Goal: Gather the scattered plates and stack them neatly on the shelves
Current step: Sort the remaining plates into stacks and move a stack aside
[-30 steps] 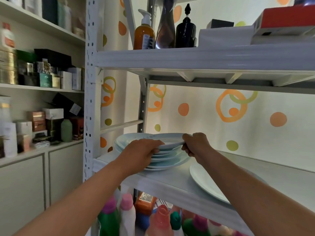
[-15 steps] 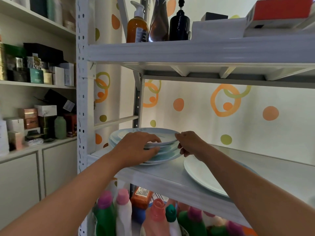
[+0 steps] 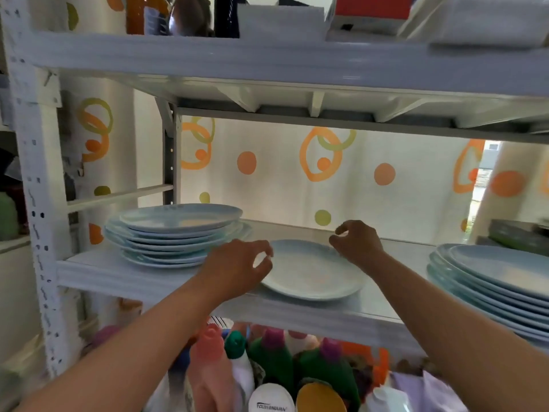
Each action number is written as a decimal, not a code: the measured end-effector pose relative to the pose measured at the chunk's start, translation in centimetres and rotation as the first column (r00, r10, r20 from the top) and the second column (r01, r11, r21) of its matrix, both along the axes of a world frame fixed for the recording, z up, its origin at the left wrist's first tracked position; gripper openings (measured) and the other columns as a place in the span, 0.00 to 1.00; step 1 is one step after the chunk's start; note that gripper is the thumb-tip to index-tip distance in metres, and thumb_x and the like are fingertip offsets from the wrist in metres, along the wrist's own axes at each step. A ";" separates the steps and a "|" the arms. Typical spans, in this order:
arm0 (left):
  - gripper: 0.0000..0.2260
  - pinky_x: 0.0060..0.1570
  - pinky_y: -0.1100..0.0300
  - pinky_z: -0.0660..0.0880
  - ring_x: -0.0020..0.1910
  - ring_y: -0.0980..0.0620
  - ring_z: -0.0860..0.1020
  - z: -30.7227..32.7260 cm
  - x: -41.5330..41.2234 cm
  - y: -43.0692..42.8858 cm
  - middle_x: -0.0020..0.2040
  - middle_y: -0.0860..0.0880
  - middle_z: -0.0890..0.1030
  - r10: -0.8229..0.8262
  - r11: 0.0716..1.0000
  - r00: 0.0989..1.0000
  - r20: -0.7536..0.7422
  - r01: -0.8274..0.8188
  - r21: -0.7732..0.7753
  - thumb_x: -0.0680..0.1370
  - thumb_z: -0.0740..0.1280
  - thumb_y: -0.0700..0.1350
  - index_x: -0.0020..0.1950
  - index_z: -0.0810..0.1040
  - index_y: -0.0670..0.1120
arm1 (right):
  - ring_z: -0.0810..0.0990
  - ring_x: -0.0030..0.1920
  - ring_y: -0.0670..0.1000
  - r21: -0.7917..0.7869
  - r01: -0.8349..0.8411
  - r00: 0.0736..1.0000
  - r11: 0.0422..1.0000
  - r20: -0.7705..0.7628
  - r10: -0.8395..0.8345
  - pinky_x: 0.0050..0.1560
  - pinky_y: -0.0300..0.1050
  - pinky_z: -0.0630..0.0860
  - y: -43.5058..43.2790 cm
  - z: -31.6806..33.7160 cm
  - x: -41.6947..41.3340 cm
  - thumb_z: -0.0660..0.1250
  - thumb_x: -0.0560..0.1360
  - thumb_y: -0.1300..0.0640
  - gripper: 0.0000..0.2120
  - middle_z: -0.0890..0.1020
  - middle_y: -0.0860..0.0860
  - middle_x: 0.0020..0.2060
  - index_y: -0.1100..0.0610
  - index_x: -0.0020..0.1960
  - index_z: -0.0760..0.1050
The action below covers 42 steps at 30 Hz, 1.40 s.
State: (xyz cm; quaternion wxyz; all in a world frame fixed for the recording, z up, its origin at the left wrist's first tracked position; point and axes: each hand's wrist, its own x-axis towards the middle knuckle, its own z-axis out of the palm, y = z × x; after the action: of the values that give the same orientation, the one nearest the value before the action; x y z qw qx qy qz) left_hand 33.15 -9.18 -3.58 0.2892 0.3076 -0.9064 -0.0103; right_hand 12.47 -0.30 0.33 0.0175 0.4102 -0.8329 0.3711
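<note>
Pale-blue plate (image 3: 312, 273) on shelf (image 3: 98, 276), left hand (image 3: 237, 270) at its left rim, right hand (image 3: 358, 248) at its far rim, fingers (image 3: 258, 246) loosely curled, seemingly empty.

Right plate stack (image 3: 499, 278) cut by edge, upper bottles (image 3: 142, 13) cropped, single plate (image 3: 312, 272) partly behind left hand (image 3: 237, 269)

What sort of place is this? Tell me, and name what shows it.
Probably a household storeroom or utility room: a white metal shelving rack holds stacks of pale blue plates, capped detergent-type bottles crowd the shelf below, and boxes sit on top.
</note>
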 end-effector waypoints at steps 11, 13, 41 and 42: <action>0.15 0.44 0.58 0.70 0.51 0.48 0.77 -1.0 -2.0 0.2 0.52 0.49 0.81 0.226 0.961 0.972 0.064 -0.234 0.147 0.76 0.58 0.56 0.59 0.75 0.55 | 0.71 0.17 0.51 0.146 -0.027 0.955 0.989 0.297 -0.018 0.24 0.38 0.69 3.3 -3.4 -3.4 0.58 0.71 0.65 0.07 0.76 0.56 0.24 0.64 0.36 0.71; 0.14 0.47 0.57 0.71 0.54 0.48 0.77 -1.1 -2.2 0.1 0.56 0.49 0.81 0.219 0.956 0.973 0.072 -0.229 0.184 0.76 0.59 0.56 0.58 0.76 0.55 | 0.71 0.14 0.50 0.133 -0.045 0.932 0.990 0.363 -0.007 0.22 0.37 0.69 3.3 -3.5 -3.1 0.56 0.73 0.66 0.08 0.76 0.56 0.20 0.68 0.43 0.74; 0.22 0.45 0.66 0.71 0.49 0.53 0.76 7.1 2.8 -1.9 0.60 0.48 0.75 0.061 0.901 0.715 -0.697 0.260 0.346 0.75 0.67 0.53 0.65 0.64 0.50 | 0.76 0.23 0.53 -0.607 0.102 0.628 0.788 0.653 0.422 0.20 0.38 0.75 -2.9 4.6 6.1 0.52 0.73 0.71 0.18 0.77 0.61 0.37 0.70 0.62 0.69; 0.22 0.48 0.62 0.70 0.50 0.52 0.76 6.9 4.0 -2.7 0.59 0.47 0.75 0.063 0.918 0.753 -0.655 0.213 0.333 0.74 0.68 0.52 0.63 0.64 0.50 | 0.76 0.25 0.54 -0.606 0.082 0.628 0.791 0.648 0.431 0.20 0.38 0.75 -3.5 4.7 6.9 0.52 0.73 0.72 0.18 0.77 0.61 0.36 0.70 0.62 0.69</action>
State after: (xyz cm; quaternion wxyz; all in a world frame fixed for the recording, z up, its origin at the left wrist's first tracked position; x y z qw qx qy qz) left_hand 37.15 -11.85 3.35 0.5200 0.2979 -0.7390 -0.3079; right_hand 19.41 -3.77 5.07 -0.2467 0.2732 -0.5583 0.7435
